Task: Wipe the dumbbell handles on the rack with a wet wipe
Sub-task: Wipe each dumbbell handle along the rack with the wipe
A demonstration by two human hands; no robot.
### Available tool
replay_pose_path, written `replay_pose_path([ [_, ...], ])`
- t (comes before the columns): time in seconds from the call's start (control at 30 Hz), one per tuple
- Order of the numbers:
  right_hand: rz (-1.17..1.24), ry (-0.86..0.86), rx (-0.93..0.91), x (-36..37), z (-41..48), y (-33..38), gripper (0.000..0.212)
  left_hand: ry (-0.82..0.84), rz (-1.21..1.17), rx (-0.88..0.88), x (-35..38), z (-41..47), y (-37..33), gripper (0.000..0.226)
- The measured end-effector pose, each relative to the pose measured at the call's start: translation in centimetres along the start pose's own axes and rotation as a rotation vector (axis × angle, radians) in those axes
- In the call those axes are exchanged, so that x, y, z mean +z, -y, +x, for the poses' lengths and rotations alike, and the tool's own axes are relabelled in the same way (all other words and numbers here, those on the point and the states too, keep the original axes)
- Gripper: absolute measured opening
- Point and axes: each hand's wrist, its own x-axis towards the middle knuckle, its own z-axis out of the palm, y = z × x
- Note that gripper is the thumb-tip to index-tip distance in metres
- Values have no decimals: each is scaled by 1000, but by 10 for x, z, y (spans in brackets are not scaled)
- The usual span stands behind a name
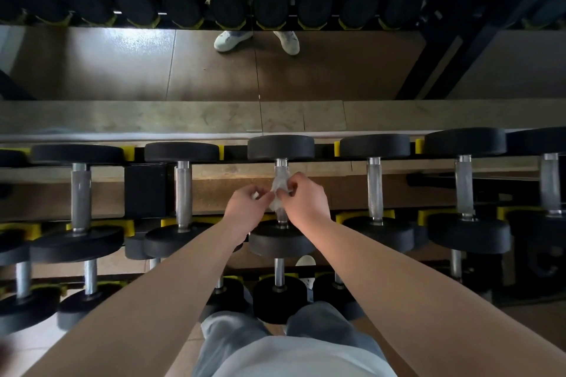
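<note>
Both hands (245,208) (304,203) pinch wet wipe (278,188) over handle (281,166).

A pale grey-white fabric top (303,358) and faded blue-grey denim trousers (232,337) are worn. The left forearm (153,294) and right forearm (398,285) are bare, like the left hand (245,208) and right hand (306,202). A white shoe (306,262) peeks out.

Black dumbbells (281,147), yellow cradles (349,217), seemingly whitish wipe (279,185)
</note>
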Motion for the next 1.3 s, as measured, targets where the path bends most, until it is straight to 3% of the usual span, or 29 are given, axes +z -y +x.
replay_pose_path([
  [0.1,161,-23,-13,-5,-8,-4,5,64,-19,17,4,-5,-6,13],
  [0.33,319,49,54,-11,-16,0,30,105,-123,-59,5,-3,-14,24],
  [0.43,364,-21,97,-9,-9,-2,18,153,-231,-88,0,0,-11,21],
  [0.53,302,-35,154,-4,-4,-5,18,238,-230,-112,-2,1,-7,18],
  [0.6,261,-12,149,-2,-5,-7,13,197,-215,-128,0,3,-7,15],
  [0.8,249,11,143,-6,7,-8,26,84,-291,-243,3,7,-5,8],
  [0.97,168,-27,89,-7,25,11,14,86,-255,-256,0,11,-6,5],
  [1.03,54,67,132,-6,23,8,15,81,-245,-265,-1,14,-2,9],
  [1.17,-266,428,136,-9,15,-11,17,107,-208,-254,-1,19,4,16],
  [1.3,-272,498,167,-23,28,-5,16,112,-203,-272,-1,20,11,17],
])
